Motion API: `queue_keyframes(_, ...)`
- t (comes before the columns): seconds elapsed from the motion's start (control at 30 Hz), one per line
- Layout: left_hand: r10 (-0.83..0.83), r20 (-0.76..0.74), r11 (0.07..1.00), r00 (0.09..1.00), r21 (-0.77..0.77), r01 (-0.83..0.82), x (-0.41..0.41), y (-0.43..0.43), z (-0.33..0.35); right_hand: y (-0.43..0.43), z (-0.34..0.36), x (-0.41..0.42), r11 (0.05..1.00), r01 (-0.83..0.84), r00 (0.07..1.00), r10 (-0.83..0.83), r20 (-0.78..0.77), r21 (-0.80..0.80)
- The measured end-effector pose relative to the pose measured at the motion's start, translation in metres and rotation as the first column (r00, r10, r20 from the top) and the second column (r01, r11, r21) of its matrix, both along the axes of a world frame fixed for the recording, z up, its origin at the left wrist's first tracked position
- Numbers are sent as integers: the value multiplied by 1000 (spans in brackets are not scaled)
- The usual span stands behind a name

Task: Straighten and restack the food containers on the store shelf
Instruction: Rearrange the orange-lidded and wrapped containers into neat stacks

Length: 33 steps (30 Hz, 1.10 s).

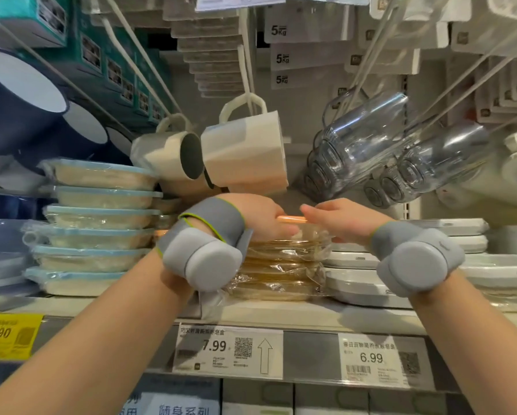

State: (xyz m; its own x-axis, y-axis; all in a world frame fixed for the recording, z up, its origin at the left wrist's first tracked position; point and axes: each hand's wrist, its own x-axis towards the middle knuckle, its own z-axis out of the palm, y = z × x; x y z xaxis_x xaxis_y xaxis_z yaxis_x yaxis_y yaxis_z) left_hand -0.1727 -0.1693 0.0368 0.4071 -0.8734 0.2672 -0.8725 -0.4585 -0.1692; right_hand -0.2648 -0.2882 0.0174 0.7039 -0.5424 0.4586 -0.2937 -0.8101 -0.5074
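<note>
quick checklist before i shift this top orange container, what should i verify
1. Grip on the top orange container: left hand grips it, right hand pinches its edge: ok.
2. Is the orange stack beneath squared: layers look offset, wrap crumpled: not ok.
3. Headroom under the hanging mug: it hangs just above the hands, depth unclear: cannot tell.
4. Is the blue-lidded stack straight: layers staggered: not ok.
5. Gap to the white containers on the right: cannot tell.
</note>
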Motion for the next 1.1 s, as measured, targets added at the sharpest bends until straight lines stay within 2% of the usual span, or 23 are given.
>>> queue_keyframes(0.2,61,70,990,996,119,-69,-8,-6,-2,-1,-6,-11,999,-22,998,20,-67,-37)
queue_keyframes(0.3,104,123,987,987,112,-118,-14,-9,2,-10,-4,-29,999,21,996,-24,-84,-36)
queue_keyframes(0.47,-111,158,990,981,-72,123,-48,-31,0,-38,-1,-72,968,245,962,-249,-112,-56)
queue_keyframes(0.6,-204,177,974,963,-60,217,-72,-66,-2,-63,-1,-101,930,366,924,-365,-116,-17)
queue_keyframes(0.73,-323,49,943,945,97,317,-109,-107,-14,-99,-3,-130,871,492,865,-488,-120,6)
queue_keyframes(0.83,-326,-26,925,945,196,325,-121,-132,-24,-121,-6,-143,822,570,812,-565,-144,-10)
queue_keyframes(0.97,-294,-82,931,952,203,305,-132,-153,-31,-141,-14,-156,769,635,751,-638,-172,-79)
queue_keyframes(1.1,-285,-156,935,946,172,310,-138,-162,-36,-153,-18,-149,789,600,750,-611,-253,-130)
